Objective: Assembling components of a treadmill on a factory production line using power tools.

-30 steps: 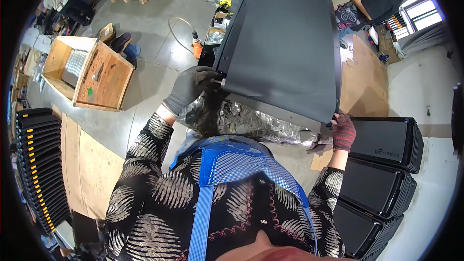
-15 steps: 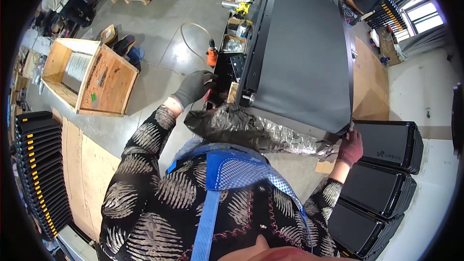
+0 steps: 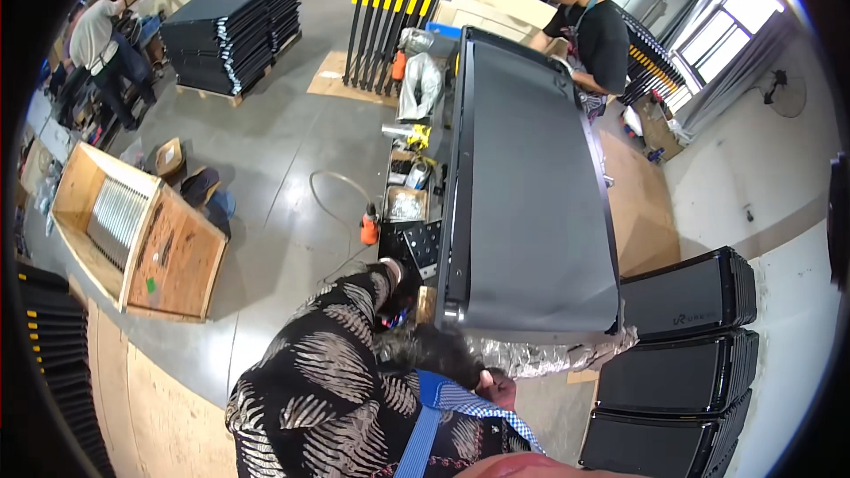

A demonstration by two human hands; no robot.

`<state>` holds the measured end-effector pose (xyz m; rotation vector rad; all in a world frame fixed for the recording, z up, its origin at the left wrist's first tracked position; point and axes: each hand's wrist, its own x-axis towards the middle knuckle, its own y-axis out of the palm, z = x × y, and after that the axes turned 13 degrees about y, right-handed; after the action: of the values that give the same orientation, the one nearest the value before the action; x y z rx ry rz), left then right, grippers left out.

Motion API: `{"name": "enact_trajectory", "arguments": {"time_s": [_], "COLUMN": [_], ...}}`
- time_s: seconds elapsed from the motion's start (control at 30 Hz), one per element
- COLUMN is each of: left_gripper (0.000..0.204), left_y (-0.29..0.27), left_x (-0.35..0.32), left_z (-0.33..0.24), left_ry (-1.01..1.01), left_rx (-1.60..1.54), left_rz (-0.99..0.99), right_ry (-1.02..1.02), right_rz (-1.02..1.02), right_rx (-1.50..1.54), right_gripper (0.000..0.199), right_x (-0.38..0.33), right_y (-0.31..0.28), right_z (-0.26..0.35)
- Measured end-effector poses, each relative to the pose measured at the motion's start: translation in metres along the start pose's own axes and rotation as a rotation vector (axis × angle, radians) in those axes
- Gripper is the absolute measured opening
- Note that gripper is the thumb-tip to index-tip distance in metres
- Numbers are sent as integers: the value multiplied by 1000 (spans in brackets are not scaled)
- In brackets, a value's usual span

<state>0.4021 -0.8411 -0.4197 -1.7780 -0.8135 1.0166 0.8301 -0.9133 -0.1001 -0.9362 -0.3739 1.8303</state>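
Big dark panel [image 3: 531, 204] lies flat on the worktop [image 3: 416, 248], running from 12 o'clock down toward 5. Its near short edge sits at approx centre frame, overhanging a crinkled silver wrap [image 3: 540, 356] that sticks out beneath it at 5 o'clock.

Left arm in the patterned sleeve [image 3: 345, 336] reaches up to the panel's near left corner. Left hand [image 3: 396, 296] is mostly hidden behind that corner, w/ only a dark bit showing; can't tell whether the grip is closed on the edge or just resting there. Right hand not visible, so its grip can't be told either.

Left long edge of the panel runs just beside a strip of clutter on the worktop: small box [image 3: 405, 205], plastic bag [image 3: 418, 84], orange bottle [image 3: 369, 227] at the floor side. Tight there.

Right long edge: brown board [image 3: 639, 212] alongside, then stacked black cases [image 3: 686, 363] at 4 o'clock, near the panel's near right corner. Little room that side.

Far end, 1 o'clock: another person [image 3: 589, 31] stands at the panel's top edge.

Open room is at 9–10 o'clock: bare grey floor [image 3: 274, 150] between the worktop and the wooden crate [image 3: 133, 235]. A hose loop [image 3: 332, 195] lies on the floor near the bottle.
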Motion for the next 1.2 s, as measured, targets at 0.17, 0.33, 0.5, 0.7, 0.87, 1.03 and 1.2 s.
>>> {"name": "enact_trajectory", "arguments": {"time_s": [0.17,0.33,0.5,0.7,0.87,1.03,1.2], "left_gripper": [29,30,30,31,31,29,27], "left_y": [6,9,2,-121,-203,-199,-233], "left_x": [50,53,40,-11,-68,-87,-120], "left_z": [-18,-22,-22,-46,-86,-82,-97], "left_ry": [-142,-4,151,133,-27,-214,125], "left_rx": [-118,-171,-222,-147,43,-117,-1555], "left_rz": [-162,-197,-242,42,211,-286,-933], "right_ry": [-63,40,107,131,22,22,-8], "right_rz": [-39,-21,20,16,-51,-100,-23], "right_rx": [256,262,203,192,169,29,215], "right_gripper": [41,40,40,41,40,33,27], "right_x": [-4,5,3,-3,7,4,-11], "right_y": [2,8,2,1,7,5,-1], "right_z": [-13,-14,-5,-3,-18,-10,29]}}
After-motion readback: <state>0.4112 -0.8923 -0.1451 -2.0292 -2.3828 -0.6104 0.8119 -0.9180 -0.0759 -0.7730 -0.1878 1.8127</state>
